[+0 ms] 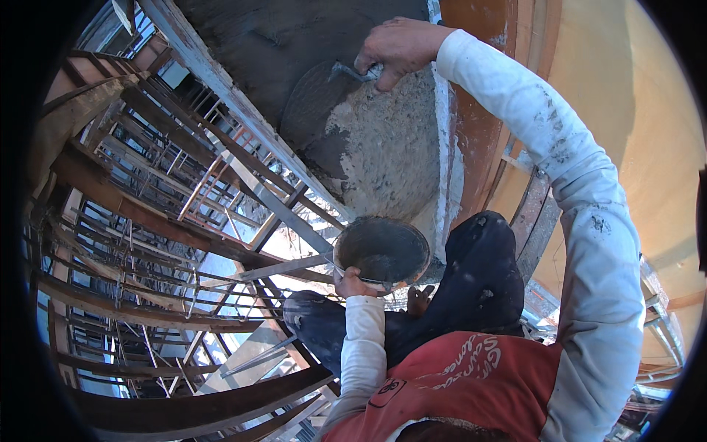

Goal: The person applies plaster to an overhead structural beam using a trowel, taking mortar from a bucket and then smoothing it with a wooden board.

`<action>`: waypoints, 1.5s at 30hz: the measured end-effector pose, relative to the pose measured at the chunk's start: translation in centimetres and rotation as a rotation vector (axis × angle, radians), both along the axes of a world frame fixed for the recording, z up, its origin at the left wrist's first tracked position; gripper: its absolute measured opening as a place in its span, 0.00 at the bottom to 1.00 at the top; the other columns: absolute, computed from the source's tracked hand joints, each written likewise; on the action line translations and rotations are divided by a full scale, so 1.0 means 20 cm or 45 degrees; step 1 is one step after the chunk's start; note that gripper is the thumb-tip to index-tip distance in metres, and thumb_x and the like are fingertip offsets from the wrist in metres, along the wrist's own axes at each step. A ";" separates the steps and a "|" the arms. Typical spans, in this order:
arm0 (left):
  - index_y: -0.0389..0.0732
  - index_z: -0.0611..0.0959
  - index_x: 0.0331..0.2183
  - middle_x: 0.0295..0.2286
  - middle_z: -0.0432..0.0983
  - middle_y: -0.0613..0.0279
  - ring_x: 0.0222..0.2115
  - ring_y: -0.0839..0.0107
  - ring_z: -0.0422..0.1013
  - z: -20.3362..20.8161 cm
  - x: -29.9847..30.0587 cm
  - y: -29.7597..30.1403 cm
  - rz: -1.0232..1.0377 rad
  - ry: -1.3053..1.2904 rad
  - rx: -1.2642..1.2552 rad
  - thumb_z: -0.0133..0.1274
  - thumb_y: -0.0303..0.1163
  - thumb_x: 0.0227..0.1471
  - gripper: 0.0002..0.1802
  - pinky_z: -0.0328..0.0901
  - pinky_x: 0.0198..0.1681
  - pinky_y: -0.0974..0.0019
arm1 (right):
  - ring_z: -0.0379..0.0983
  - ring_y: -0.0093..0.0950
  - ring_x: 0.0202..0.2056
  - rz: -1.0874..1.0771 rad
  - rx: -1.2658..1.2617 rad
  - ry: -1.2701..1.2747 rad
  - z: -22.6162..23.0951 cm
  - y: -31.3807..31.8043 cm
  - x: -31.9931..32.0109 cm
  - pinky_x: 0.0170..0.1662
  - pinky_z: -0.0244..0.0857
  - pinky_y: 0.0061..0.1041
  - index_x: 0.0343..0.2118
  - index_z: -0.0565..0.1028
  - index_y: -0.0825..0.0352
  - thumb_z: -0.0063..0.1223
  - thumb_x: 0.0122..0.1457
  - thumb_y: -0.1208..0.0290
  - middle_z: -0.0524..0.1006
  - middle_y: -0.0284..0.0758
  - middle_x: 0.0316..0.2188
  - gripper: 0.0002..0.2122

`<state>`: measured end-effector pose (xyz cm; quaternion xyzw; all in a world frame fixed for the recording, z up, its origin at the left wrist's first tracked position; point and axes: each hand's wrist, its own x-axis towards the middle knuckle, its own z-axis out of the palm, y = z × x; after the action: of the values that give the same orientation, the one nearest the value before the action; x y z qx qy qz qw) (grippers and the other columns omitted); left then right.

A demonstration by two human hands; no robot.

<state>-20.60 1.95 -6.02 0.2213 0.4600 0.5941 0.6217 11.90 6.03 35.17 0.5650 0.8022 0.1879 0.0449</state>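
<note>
My right hand [398, 51] is closed round the handle of a trowel [313, 99], whose wide, rounded blade lies against the wall panel's wet grey mortar [272, 37]. Below the blade, the panel shows a paler, rough, drier-looking surface [387, 147]. My left hand [353, 283] grips the near left rim of a round, dark mortar bucket [412, 274]. Grey residue coats the inside of this bucket; how much mortar it holds I cannot tell. The bucket sits just in front of my knees, at the panel's lower end.
A white-splashed wooden batten [221, 88] edges the panel on the left, and another strip [443, 162] on the right. Timber beams and scaffold poles [199, 191] with open gaps drop away at left. A brown board [479, 110] and a yellowish sheet [626, 110] stand at right.
</note>
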 end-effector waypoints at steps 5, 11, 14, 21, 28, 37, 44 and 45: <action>0.31 0.79 0.48 0.43 0.79 0.54 0.42 0.57 0.76 0.04 0.04 -0.02 -0.047 -0.028 -0.166 0.46 0.16 0.30 0.35 0.73 0.47 0.56 | 0.77 0.48 0.35 0.164 0.117 0.726 0.07 -0.06 0.15 0.37 0.67 0.42 0.35 0.78 0.69 0.64 0.52 0.58 0.79 0.47 0.29 0.18; 0.29 0.76 0.50 0.42 0.77 0.51 0.40 0.57 0.78 0.07 0.04 -0.03 -0.157 -0.027 0.082 0.43 0.18 0.35 0.34 0.77 0.44 0.59 | 0.71 0.17 0.25 0.084 -0.241 1.903 -0.66 -0.52 -0.03 0.32 0.69 0.21 0.64 0.63 0.67 0.58 0.65 0.61 0.73 0.28 0.28 0.28; 0.28 0.76 0.51 0.42 0.78 0.51 0.40 0.59 0.78 0.10 0.09 -0.05 -0.270 -0.034 0.170 0.43 0.18 0.35 0.34 0.76 0.44 0.60 | 0.73 0.19 0.25 -0.178 -0.921 1.994 -1.15 -0.83 -0.17 0.30 0.68 0.20 0.65 0.60 0.70 0.58 0.64 0.64 0.74 0.30 0.27 0.30; 0.26 0.77 0.50 0.41 0.78 0.54 0.37 0.64 0.77 0.29 0.14 -0.13 -0.568 0.049 0.316 0.44 0.17 0.35 0.33 0.73 0.43 0.66 | 0.81 0.41 0.32 -0.458 -0.984 1.232 -1.85 -0.86 -0.38 0.34 0.74 0.38 0.46 0.75 0.72 0.57 0.59 0.64 0.80 0.48 0.28 0.17; 0.24 0.79 0.50 0.41 0.80 0.52 0.39 0.66 0.78 0.32 0.09 -0.08 -0.618 0.320 0.549 0.45 0.15 0.34 0.35 0.71 0.46 0.68 | 0.80 0.50 0.39 -0.197 -0.912 0.829 -1.76 -0.83 -0.46 0.43 0.73 0.46 0.33 0.78 0.72 0.54 0.49 0.72 0.81 0.50 0.30 0.10; 0.29 0.82 0.50 0.56 0.74 0.46 0.61 0.54 0.66 0.30 0.17 -0.12 -0.702 0.607 0.747 0.49 0.17 0.32 0.36 0.34 0.71 0.51 | 0.80 0.37 0.27 -0.422 -1.222 1.848 -1.89 -0.83 -0.55 0.29 0.74 0.37 0.45 0.74 0.69 0.52 0.64 0.61 0.80 0.44 0.29 0.16; 0.25 0.78 0.52 0.45 0.78 0.51 0.43 0.65 0.76 0.23 0.13 -0.08 -0.518 0.268 0.455 0.44 0.17 0.35 0.36 0.70 0.49 0.67 | 0.68 0.23 0.15 -0.049 -1.707 3.884 -1.86 -1.09 -0.67 0.16 0.64 0.21 0.60 0.65 0.65 0.49 0.67 0.61 0.70 0.32 0.25 0.22; 0.26 0.76 0.52 0.43 0.78 0.51 0.41 0.62 0.77 0.24 0.13 -0.07 -0.485 0.095 0.408 0.43 0.16 0.36 0.35 0.72 0.47 0.65 | 0.69 0.24 0.15 -0.056 -1.654 3.912 -1.84 -1.14 -0.67 0.15 0.65 0.21 0.64 0.60 0.65 0.51 0.65 0.61 0.69 0.32 0.25 0.27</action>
<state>-17.96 0.57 -1.26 0.4214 0.3328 0.5229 0.6620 -1.52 -16.80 -1.71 -0.1105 -0.0287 0.8476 0.5182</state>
